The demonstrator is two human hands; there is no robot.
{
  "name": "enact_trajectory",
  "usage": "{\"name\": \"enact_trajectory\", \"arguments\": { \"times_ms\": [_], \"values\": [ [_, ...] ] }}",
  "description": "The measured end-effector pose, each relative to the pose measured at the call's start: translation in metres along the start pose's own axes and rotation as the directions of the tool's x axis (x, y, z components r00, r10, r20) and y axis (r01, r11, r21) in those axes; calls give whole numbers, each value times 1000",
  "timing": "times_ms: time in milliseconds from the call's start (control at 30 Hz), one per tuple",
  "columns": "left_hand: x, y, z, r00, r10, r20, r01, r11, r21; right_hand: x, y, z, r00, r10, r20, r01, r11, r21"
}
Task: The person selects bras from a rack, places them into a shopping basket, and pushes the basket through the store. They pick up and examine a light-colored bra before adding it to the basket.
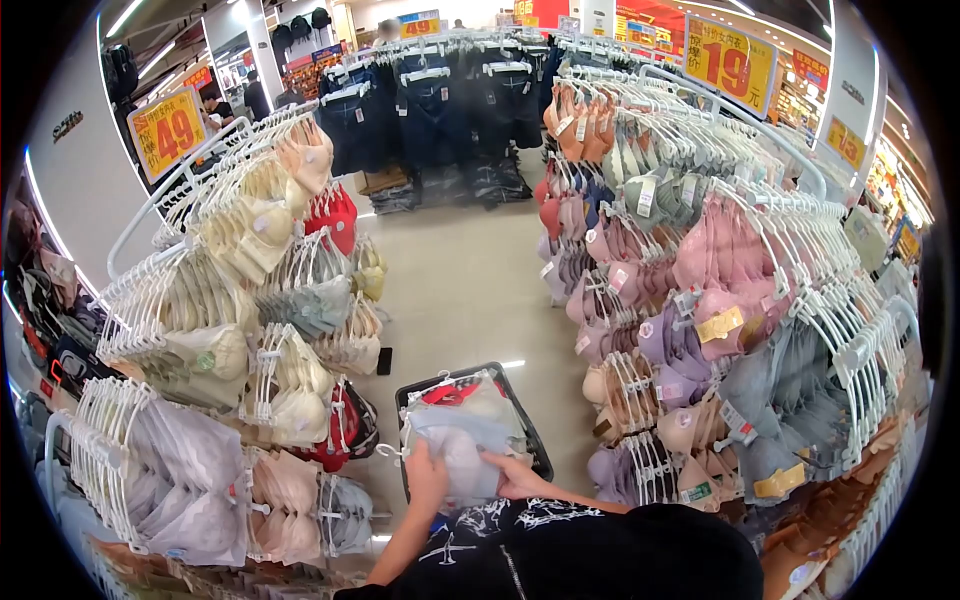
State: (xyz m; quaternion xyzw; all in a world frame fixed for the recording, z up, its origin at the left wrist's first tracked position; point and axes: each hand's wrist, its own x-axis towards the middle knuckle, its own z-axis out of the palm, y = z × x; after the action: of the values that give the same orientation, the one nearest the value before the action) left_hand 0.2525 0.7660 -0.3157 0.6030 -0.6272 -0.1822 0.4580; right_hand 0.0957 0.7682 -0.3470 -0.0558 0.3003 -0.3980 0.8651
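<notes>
My left grip (426, 478) is closed on the left edge of a pale bra (460, 462), fingertips partly hidden. My right grip (518, 476) touches its right edge; cannot tell if it's pinching, fingers partly behind fabric. The bra sits between both grips, above a black basket (546, 466). White hanger hook (388, 451) sticks out left of it; rest of that hanger is hard to make out. Basket holds more garments (490, 388), red and pale, overlapping, count unclear; its near end is hidden by the bra, my arms and my black shirt (620, 553). Left of me, racked lavender bras (195, 485); right, racked grey bras (780, 405), the outer ones cut off by the dark lens edge. Small dark object (385, 361) on the floor (450, 290) past the basket, can't identify. Far end: dark hanging clothes (435, 110), smeared. Yellow signs read 49 (172, 135) and 19 (730, 66), small print illegible.
</notes>
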Motion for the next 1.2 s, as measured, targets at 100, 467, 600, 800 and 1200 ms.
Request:
{"name": "enact_trajectory", "arguments": {
  "times_ms": [100,467,600,800,1200],
  "values": [
    [7,2,-3,995,-3,-97,-8,994,-113,15,6,-20,1000,-24,0,24,999,-32],
    [23,12,-7,991,-105,-78,75,943,-323,5,-8,-11,951,113,287,-92,992,-85],
    [23,26,-18,975,-126,181,184,918,-351,26,-1,-38,953,37,299,67,942,-328],
    [18,8,-21,939,3,344,60,983,-173,3,-12,1,969,-74,236,117,977,-176],
    [26,11,-26,988,122,-99,-137,976,-172,17,-23,-27,703,42,710,95,984,-152]
  ]
}}
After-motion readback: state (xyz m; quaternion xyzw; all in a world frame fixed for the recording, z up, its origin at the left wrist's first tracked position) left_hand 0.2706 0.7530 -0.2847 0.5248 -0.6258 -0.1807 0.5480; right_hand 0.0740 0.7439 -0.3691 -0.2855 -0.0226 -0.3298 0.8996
